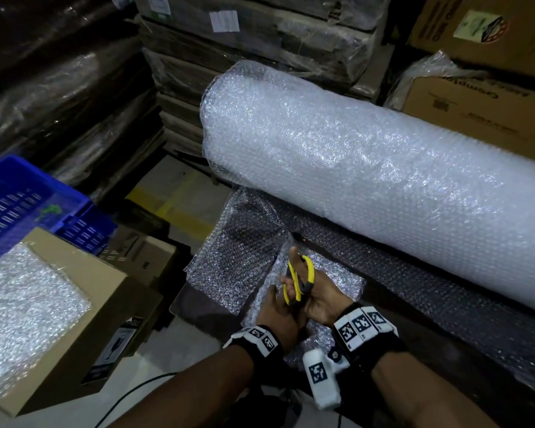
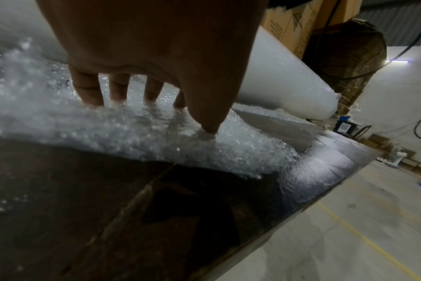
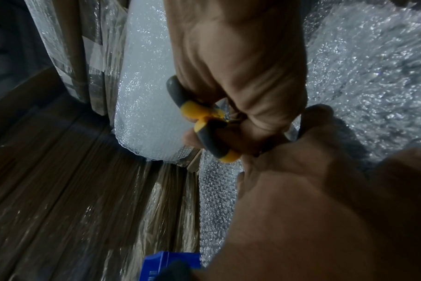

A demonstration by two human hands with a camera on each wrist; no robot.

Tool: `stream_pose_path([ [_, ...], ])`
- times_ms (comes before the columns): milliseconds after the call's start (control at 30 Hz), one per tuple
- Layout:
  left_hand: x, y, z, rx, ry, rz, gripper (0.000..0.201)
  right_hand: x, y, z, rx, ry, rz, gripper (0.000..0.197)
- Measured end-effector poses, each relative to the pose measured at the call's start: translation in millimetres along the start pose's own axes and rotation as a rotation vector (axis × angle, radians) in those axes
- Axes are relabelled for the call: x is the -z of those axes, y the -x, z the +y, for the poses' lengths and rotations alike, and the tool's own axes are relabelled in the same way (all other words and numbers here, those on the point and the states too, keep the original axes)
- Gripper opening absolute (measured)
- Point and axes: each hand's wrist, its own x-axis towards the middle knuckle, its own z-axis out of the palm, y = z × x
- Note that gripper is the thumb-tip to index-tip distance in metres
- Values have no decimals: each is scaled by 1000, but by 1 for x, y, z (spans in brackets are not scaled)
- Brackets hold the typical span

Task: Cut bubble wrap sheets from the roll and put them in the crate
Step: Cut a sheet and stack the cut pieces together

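Mid-cut: your right hand (image 1: pixel 318 291) has a closed grip on the yellow scissors (image 1: pixel 298 281), w/ blades hidden in the unrolled bubble wrap (image 1: pixel 235 261) on the counter (image 2: pixel 156 218). Left hand (image 1: pixel 277 307) presses it flat, fingers straight. Roll (image 1: pixel 368 171) sits just behind. Blue crate (image 1: pixel 16 199) waits far left, beyond a cardboard box (image 1: pixel 84 291) topped w/ wrap; you'll reach over that.

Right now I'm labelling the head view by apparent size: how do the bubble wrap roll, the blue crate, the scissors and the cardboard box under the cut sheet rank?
1. Roll
2. Box
3. Crate, cropped by the frame, so unsure against the box
4. Scissors
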Motion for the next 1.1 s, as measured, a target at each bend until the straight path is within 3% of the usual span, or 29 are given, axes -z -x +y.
stream_pose_path([
  [100,1,-5,-1,12,66,-44,71,1,0,0,11,-2,20,48],
  [200,17,-2,1,-45,70,-82,67,1,-4,-2,-24,-2,8,56],
  [333,17,-3,-2,-79,-1,53,45,3,-10,-9,-99,52,6,73],
  [367,18,-3,-2,-62,78,-20,46,5,-10,-10,-115,53,4,80],
  [467,12,-6,0,-79,74,114,44,11,-12,-12,-122,42,-8,93],
  [567,10,-7,-2,-49,146,47,52,13,-14,-12,-86,43,-12,80],
  [700,11,-7,-3,-47,98,91,56,17,-14,-6,-32,13,-47,55],
  [833,16,-3,-7,-79,36,2,55,25,-15,-7,-13,115,-64,60],
  [933,10,-5,-7,-89,111,113,42,31,-8,-14,-32,149,-147,63],
  [1000,13,-7,-6,-104,82,168,48,39,-2,-20,-43,165,-198,62],
  [1100,12,-8,-7,-93,155,96,63,51,8,-29,-57,372,-169,65],
])
